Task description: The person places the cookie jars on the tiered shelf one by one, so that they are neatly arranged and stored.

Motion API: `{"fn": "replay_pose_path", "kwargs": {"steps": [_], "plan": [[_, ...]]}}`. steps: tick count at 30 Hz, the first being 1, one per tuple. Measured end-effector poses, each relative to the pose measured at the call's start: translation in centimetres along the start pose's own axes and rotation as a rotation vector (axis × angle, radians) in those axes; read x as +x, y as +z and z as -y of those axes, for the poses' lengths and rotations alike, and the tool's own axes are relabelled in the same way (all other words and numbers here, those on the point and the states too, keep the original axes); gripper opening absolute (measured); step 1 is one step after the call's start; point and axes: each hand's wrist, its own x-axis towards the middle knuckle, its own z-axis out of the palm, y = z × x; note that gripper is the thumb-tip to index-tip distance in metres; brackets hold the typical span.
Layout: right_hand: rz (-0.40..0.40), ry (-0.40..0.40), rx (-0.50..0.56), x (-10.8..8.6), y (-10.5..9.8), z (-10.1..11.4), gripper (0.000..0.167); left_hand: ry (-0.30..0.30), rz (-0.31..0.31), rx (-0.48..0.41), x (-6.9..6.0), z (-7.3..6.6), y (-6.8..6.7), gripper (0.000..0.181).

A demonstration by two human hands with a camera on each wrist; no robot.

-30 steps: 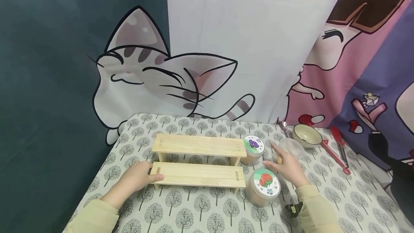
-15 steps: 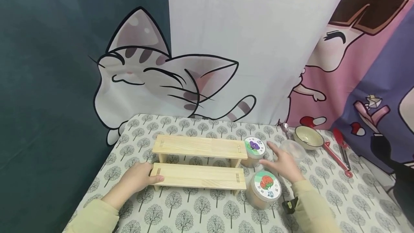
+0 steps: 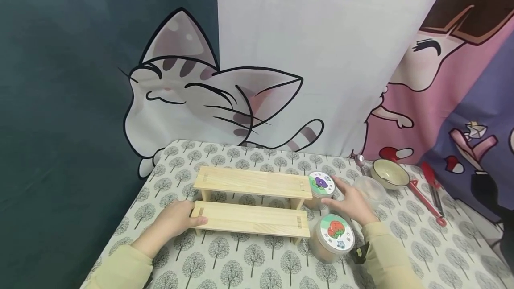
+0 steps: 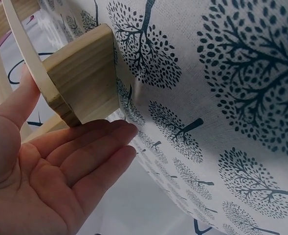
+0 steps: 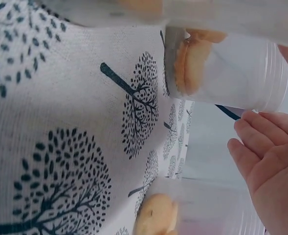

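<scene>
In the head view my left hand (image 3: 170,222) holds the left end of the lower wooden shelf (image 3: 250,219), thumb on top; the left wrist view shows straight fingers (image 4: 92,152) by the end of its board (image 4: 41,73). A taller wooden shelf (image 3: 253,181) stands behind it. My right hand (image 3: 353,202) has thumb and fingers spread around the rim of a jar with a purple-flower lid (image 3: 321,183); whether they press it, I cannot tell. The right wrist view shows biscuits in the clear jar (image 5: 241,63), fingers (image 5: 266,132) at its lid end. A tomato-lid jar (image 3: 332,237) stands nearer.
Right of the right hand stands a clear container (image 3: 369,189). Behind it are a spoon (image 3: 360,160) and a cream pan (image 3: 389,173) with a red handle (image 3: 427,202). Red-headed tongs (image 3: 433,186) lie at the far right. A tree-print cloth (image 3: 253,258) covers the table.
My right hand has come left, from beside the clear container to the purple-flower jar. My left hand stays at the lower shelf's end. The head view has shifted slightly.
</scene>
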Motion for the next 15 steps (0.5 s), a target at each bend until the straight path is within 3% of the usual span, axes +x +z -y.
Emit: {"fn": "replay_pose_path", "kwargs": {"steps": [15], "plan": [[0.017, 0.046, 0.178, 0.57, 0.42, -0.04, 0.095, 0.015, -0.015, -0.029, 0.16, 0.28, 0.22, 0.033]]}}
